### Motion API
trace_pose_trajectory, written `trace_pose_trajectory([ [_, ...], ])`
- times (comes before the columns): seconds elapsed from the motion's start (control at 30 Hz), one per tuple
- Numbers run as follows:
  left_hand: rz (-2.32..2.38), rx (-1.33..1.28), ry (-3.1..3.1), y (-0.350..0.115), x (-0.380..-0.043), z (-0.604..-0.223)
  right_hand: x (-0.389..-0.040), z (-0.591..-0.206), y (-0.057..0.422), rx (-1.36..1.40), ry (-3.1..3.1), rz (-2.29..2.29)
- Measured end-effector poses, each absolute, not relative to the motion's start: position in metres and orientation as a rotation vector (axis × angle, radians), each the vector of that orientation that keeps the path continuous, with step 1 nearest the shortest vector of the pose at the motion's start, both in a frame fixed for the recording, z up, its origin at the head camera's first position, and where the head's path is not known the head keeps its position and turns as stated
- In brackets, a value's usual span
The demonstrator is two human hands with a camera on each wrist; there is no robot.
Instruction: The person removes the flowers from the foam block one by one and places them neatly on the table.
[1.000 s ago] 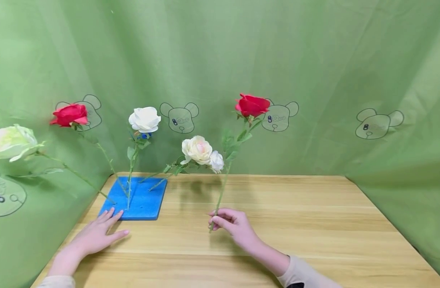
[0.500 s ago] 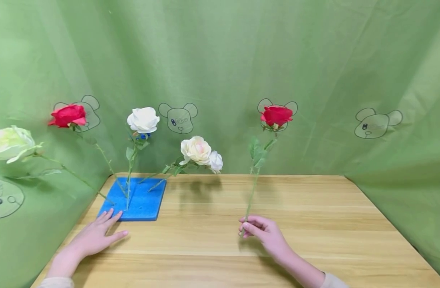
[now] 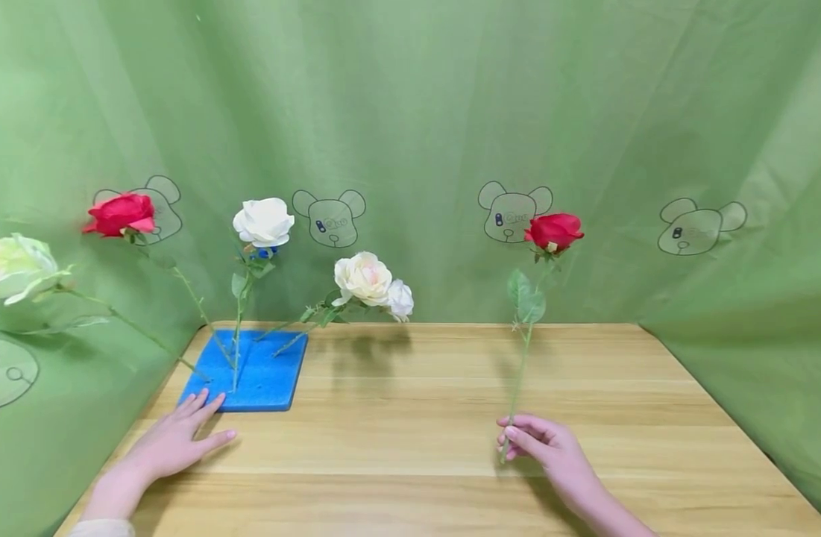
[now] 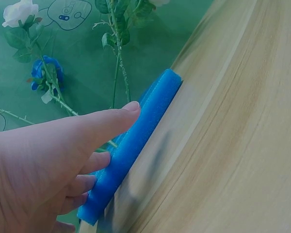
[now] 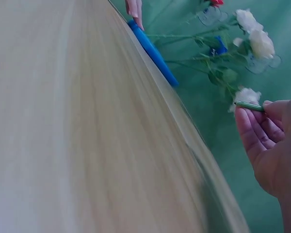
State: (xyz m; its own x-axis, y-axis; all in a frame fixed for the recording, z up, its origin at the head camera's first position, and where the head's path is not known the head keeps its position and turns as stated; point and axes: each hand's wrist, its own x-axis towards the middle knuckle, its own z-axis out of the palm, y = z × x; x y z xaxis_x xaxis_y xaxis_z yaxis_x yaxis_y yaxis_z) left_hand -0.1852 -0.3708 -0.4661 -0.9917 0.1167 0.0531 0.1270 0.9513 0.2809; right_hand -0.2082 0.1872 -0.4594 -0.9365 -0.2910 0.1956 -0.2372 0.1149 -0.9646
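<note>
My right hand (image 3: pixel 551 453) pinches the lower stem of a red rose (image 3: pixel 554 233), held upright above the table at the right. In the right wrist view the cut end of that green stem (image 5: pixel 250 106) pokes out between thumb and fingers. At the left, my left hand (image 3: pixel 171 444) rests with spread fingers at the near edge of a blue foam board (image 3: pixel 276 388). Standing in the board are another red rose (image 3: pixel 121 215), a white rose (image 3: pixel 264 222), a pale green rose (image 3: pixel 14 268) and a leaning cream flower (image 3: pixel 365 279).
A white bloom (image 3: pixel 400 300) hangs beside the cream flower, and a blue flower (image 3: pixel 264 253) shows partly behind the white rose. The wooden table (image 3: pixel 410 447) is bordered by a green curtain (image 3: pixel 410 112) printed with bear faces.
My right hand has carried the red rose rightward and somewhat nearer, away from the blue foam board. My left hand has stayed at the board's edge.
</note>
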Motion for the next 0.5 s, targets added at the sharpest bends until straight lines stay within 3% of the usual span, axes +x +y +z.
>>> trace_pose_trajectory([
  [0.5, -0.453, -0.192, -3.074, -0.371, -0.186, -0.467, -0.194, -0.465, 0.264, -0.511, 2.117, -2.005],
])
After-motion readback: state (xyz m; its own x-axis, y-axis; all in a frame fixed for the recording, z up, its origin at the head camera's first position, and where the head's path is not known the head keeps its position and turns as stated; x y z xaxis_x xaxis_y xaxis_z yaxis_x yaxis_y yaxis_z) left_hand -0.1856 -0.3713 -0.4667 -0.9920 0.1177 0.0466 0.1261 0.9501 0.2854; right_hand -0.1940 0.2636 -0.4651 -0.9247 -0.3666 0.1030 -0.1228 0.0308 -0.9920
